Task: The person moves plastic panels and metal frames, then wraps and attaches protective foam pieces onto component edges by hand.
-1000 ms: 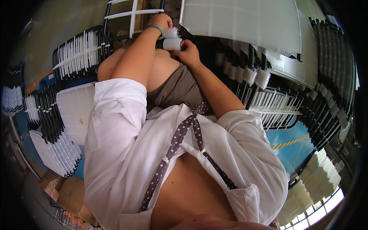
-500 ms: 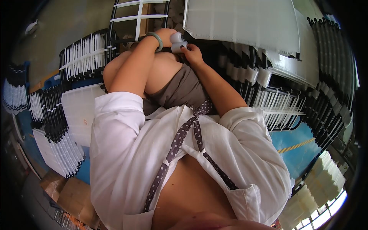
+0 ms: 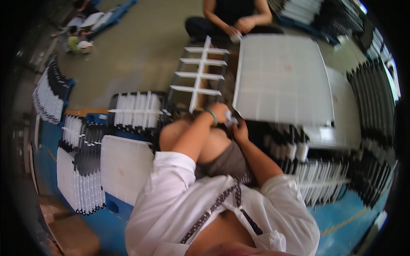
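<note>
My left hand point(image 3: 219, 112), with a green bangle at its wrist, is closed at the near end of a black frame with white crossbars point(image 3: 200, 74). Its fingers hold a small white plastic roll point(image 3: 229, 115). Close beside it, my right hand point(image 3: 240, 130) pinches a second white plastic roll point(image 3: 232, 123). Motion blurs both rolls, and how they touch each other cannot be made out. Just right of my hands lies a large white panel point(image 3: 282, 81), its lower left corner near my right fingers.
Another person's hands point(image 3: 239, 29) hold something white beyond the panel. Black-and-white folded frames point(image 3: 136, 112) stand at left, more racks point(image 3: 322, 181) at right. Flat white panels point(image 3: 126, 170) lean on a blue pallet point(image 3: 117, 207). A cardboard box point(image 3: 70, 234) sits lower left.
My view has tipped up and shifted, bringing the other person and the whole crossbar frame into sight. My hands stay close together with the white rolls.
</note>
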A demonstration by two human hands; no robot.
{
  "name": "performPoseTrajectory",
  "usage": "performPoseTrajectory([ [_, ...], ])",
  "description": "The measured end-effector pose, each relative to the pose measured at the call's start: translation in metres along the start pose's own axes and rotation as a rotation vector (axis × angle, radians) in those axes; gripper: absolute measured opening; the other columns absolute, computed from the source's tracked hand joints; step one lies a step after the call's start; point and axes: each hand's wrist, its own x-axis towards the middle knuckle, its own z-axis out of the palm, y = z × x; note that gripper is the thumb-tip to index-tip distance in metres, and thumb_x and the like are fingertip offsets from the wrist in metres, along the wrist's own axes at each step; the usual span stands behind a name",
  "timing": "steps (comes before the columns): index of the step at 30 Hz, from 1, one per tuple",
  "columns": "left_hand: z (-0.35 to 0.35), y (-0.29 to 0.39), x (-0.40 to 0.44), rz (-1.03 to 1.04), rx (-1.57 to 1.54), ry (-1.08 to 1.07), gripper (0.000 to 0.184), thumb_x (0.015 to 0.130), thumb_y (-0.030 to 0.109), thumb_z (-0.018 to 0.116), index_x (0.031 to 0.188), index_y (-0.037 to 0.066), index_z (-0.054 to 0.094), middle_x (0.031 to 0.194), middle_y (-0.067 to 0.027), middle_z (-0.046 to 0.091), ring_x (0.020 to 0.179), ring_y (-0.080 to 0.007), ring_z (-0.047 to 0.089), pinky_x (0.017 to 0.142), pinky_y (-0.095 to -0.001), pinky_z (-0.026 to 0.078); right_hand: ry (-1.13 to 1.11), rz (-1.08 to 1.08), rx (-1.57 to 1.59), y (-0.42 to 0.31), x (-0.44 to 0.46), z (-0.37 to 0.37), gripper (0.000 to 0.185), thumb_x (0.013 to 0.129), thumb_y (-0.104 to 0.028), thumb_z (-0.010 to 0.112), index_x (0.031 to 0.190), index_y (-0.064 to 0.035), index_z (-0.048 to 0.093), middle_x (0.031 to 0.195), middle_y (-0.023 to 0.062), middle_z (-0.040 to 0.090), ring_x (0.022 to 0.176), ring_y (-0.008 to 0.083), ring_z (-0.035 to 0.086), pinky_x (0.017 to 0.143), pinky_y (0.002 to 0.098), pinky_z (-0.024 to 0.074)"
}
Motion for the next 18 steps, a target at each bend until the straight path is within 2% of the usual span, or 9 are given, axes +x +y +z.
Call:
performPoseTrajectory([
  [2,0.011,-0.013,-0.003,0.036,-0.138,0.208,0.029,0.058,0.022,0.069,0.084,0.008,0.065,0.084,-0.0164,0.063,0.080,-0.0319,0.061,0.071,-0.0386,0.049,-0.102,0.160,0.372,-0.017,-0.002,-0.001,0.029,0.083,-0.004,0.052,0.110,0.0014,0.042,0.087,0.0161,0.058,0.070,0.0225,0.062,0.060,0.0307,0.0513],
  [4,-0.002,-0.001,-0.015,0.006,-0.190,0.207,0.032,0.058,0.018,0.070,0.087,0.007,0.064,0.084,-0.0172,0.063,0.081,-0.0316,0.061,0.072,-0.0375,0.049,-0.067,0.265,0.582,-0.036,-0.004,-0.002,0.033,0.084,-0.001,0.048,0.114,-0.0003,0.037,0.086,0.0149,0.055,0.065,0.0212,0.062,0.051,0.0268,0.0488],
  [10,-0.008,0.010,-0.022,-0.014,-0.179,0.177,0.036,0.058,0.017,0.069,0.092,0.007,0.064,0.087,-0.0165,0.063,0.083,-0.0319,0.061,0.074,-0.0376,0.049,-0.040,0.178,0.534,-0.030,0.001,0.000,0.031,0.085,0.001,0.047,0.113,0.0032,0.034,0.088,0.0154,0.054,0.065,0.0217,0.063,0.054,0.0281,0.0501],
  [13,-0.007,0.009,-0.019,-0.021,-0.155,0.176,0.035,0.058,0.018,0.069,0.091,0.008,0.064,0.088,-0.0154,0.063,0.086,-0.0315,0.060,0.077,-0.0379,0.048,-0.050,0.176,0.510,-0.025,0.004,0.001,0.030,0.086,0.001,0.047,0.114,-0.0014,0.035,0.090,0.0130,0.053,0.067,0.0208,0.062,0.056,0.0287,0.0523],
  [17,-0.013,0.016,-0.020,-0.053,-0.124,0.114,0.035,0.059,0.019,0.068,0.092,0.008,0.065,0.092,-0.0157,0.063,0.089,-0.0313,0.060,0.078,-0.0373,0.048,-0.011,0.176,0.428,-0.033,0.005,-0.003,0.018,0.085,0.001,0.049,0.098,-0.0014,0.037,0.082,0.0109,0.052,0.062,0.0207,0.061,0.056,0.0299,0.0532],
  [18,-0.014,0.020,-0.023,-0.037,-0.134,0.147,0.034,0.059,0.019,0.068,0.092,0.008,0.065,0.090,-0.0159,0.063,0.088,-0.0312,0.060,0.077,-0.0373,0.048,-0.033,0.178,0.476,-0.036,0.004,-0.005,0.017,0.086,0.000,0.048,0.099,-0.0005,0.038,0.084,0.0120,0.053,0.064,0.0206,0.061,0.057,0.0307,0.0538],
])
